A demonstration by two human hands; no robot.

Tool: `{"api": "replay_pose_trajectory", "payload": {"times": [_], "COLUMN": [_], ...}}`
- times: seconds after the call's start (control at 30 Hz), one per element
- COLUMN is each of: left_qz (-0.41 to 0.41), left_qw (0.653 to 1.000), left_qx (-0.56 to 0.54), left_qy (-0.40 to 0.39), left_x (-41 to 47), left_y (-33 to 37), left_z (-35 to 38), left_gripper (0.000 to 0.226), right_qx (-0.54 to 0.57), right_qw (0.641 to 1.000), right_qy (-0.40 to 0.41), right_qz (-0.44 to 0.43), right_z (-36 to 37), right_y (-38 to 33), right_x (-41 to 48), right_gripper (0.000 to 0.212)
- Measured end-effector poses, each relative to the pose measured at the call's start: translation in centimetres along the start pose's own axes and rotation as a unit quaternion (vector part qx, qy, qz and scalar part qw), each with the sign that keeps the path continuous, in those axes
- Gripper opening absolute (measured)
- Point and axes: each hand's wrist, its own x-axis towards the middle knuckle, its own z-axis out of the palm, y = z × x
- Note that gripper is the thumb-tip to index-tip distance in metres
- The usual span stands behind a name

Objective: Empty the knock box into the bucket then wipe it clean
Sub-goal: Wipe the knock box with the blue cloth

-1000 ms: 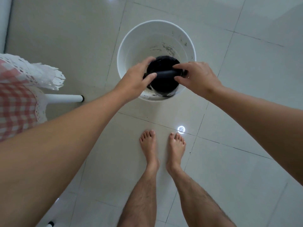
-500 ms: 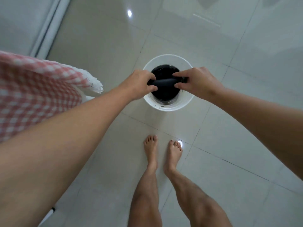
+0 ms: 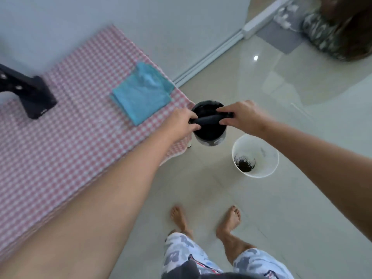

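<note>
Head view. The knock box [image 3: 210, 125] is held in the air at about 12 o'clock from the feet, just off the corner of the checked tablecloth [image 3: 76, 137]. Its dark bar [image 3: 209, 119] runs roughly from 9 to 3 o'clock across the open mouth, and it is gripped at both ends: the left hand [image 3: 182, 122] is closed on the 9 o'clock end, the right hand [image 3: 240, 116] on the 3 o'clock end. The box is upright, mouth towards the camera; whether any grounds remain inside cannot be told.

The bucket [image 3: 269, 156] stands on the floor at about 4 o'clock from the box, well apart from it, with a dark heap of grounds [image 3: 244, 163] at its bottom, so the emptying is judged done. The wiping step is judged to be next. The folded blue cloth [image 3: 141, 95] lies on the tablecloth at about 10 o'clock from the box, its long edge running towards 1 o'clock. It is nearer the left hand, which would have to let go of the bar to reach it.

Compared with half a second ago, the box is no longer over the bucket: it has been lifted and carried towards the table, while the same two-handed grip on the bar has been kept.
</note>
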Motion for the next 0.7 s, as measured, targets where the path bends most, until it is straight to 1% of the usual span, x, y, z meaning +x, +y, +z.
{"api": "replay_pose_trajectory", "payload": {"times": [0.17, 0.27, 0.4, 0.57, 0.7], "left_qz": [-0.059, -0.076, -0.080, -0.096, -0.123], "left_qw": [0.997, 0.995, 0.990, 0.982, 0.976], "left_qx": [-0.020, -0.021, -0.041, -0.069, -0.068], "left_qy": [0.054, 0.068, 0.112, 0.147, 0.165], "left_x": [-7.7, -12.0, -17.4, -21.5, -23.2], "left_y": [-6.5, -10.9, -17.5, -22.7, -25.8], "left_z": [-7.5, -10.9, -13.7, -14.7, -15.1], "left_gripper": [0.025, 0.019, 0.024, 0.026, 0.030], "right_qx": [-0.052, -0.076, -0.130, -0.165, -0.170], "right_qw": [0.995, 0.989, 0.973, 0.958, 0.950], "right_qy": [-0.019, -0.031, -0.063, -0.095, -0.116], "right_qz": [-0.082, -0.126, -0.183, -0.216, -0.235], "right_z": [-1.1, -0.4, 1.9, 4.5, 6.5], "right_y": [-12.6, -20.2, -30.2, -37.8, -41.4], "right_x": [1.8, 3.0, 4.4, 5.3, 6.7], "right_gripper": [0.045, 0.043, 0.045, 0.040, 0.038]}}
